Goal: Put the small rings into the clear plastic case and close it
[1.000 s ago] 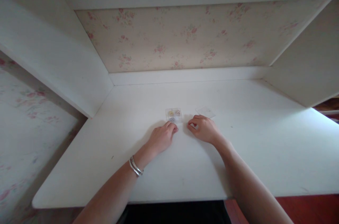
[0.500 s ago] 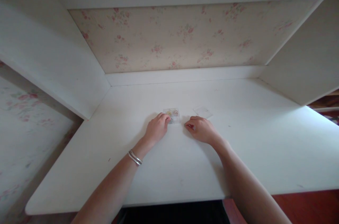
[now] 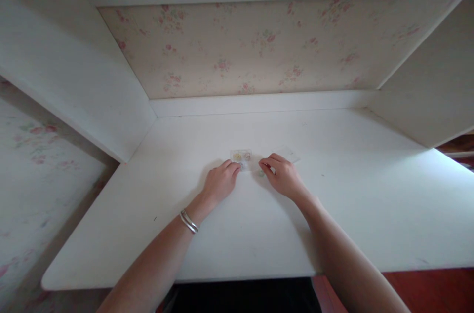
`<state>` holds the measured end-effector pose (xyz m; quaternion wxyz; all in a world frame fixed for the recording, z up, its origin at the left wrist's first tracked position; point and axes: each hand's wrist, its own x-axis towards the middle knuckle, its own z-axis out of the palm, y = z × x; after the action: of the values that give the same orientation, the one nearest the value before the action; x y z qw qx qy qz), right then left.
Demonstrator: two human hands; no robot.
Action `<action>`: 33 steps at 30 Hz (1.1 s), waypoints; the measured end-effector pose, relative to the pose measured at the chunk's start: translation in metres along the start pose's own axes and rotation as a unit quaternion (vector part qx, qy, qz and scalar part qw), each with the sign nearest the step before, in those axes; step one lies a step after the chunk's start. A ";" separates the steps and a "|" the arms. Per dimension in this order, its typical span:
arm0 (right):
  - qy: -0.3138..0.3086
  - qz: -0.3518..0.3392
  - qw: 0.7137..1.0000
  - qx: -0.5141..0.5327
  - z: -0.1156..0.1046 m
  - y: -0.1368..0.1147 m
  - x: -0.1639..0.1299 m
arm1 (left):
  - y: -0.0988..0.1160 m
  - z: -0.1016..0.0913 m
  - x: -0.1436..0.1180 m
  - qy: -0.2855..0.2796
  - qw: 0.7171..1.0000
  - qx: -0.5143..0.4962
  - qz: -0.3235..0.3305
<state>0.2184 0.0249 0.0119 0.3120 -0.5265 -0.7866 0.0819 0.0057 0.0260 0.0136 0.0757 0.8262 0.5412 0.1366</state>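
A small clear compartment box [image 3: 249, 167] lies on the white desk, with tiny yellow and reddish pieces in its far compartments and greyish ones nearer me. My left hand [image 3: 222, 179] is closed, its thumb and fingertips at the box's near left corner, covering part of it. Just right of the box, my right hand [image 3: 284, 177] is in a pinch; whatever sits between the fingertips is too small to make out. Below those fingertips shows a small pale greenish thing [image 3: 262, 173]. A flat clear lid-like piece [image 3: 291, 153] lies behind my right hand, partly hidden by it.
The white desk [image 3: 207, 254] has a raised back strip [image 3: 259, 102] and side panels [image 3: 85, 71] left and right. Floral wallpaper [image 3: 240, 51] covers the wall behind. A tiny dark scrap [image 3: 155, 218] lies on the left, and a small speck [image 3: 323, 175] on the right.
My right fingertips have shifted slightly up and away from me, and the pale greenish thing now shows beneath them. My left hand stays at the box. The view has shifted a little.
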 end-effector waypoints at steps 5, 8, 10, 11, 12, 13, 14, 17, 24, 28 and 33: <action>0.028 -0.011 0.999 0.023 0.010 -0.004 0.000 | 0.001 -0.001 -0.004 0.004 1.000 -0.008 0.013; 0.019 -0.021 0.999 0.029 0.016 -0.006 0.000 | 0.002 -0.001 -0.009 0.005 1.000 -0.015 0.013; 0.001 -0.029 0.999 0.027 0.018 -0.006 0.001 | 0.004 -0.002 -0.012 0.005 1.000 -0.015 0.010; -0.007 -0.032 0.999 0.026 0.018 -0.007 0.001 | 0.004 -0.003 -0.013 0.006 1.000 -0.016 0.010; -0.011 -0.034 0.999 0.026 0.017 -0.007 0.001 | 0.005 -0.003 -0.014 0.009 1.000 -0.016 0.010; -0.010 -0.032 0.999 0.029 0.016 -0.007 0.001 | 0.007 -0.004 -0.015 0.012 1.000 -0.018 0.011; -0.003 -0.025 0.999 0.034 0.014 -0.007 0.001 | 0.008 -0.005 -0.015 0.014 1.000 -0.019 0.013; 0.043 0.021 0.998 0.047 0.006 -0.004 0.001 | 0.016 -0.006 -0.016 0.012 1.000 -0.014 0.018; 0.068 0.083 0.994 0.023 -0.003 0.005 0.002 | 0.041 -0.004 -0.012 -0.022 0.999 0.012 0.040; 0.045 0.075 0.996 0.015 -0.003 0.005 0.001 | 0.056 0.000 -0.003 -0.029 0.997 0.024 0.066; 0.045 0.074 0.996 0.007 -0.006 0.006 0.000 | 0.065 0.005 0.011 -0.049 0.995 0.044 0.076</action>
<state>0.2264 0.0264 0.0144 0.3437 -0.5841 -0.7302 0.0864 0.0684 0.0097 0.0282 0.0549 0.8734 0.4777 0.0775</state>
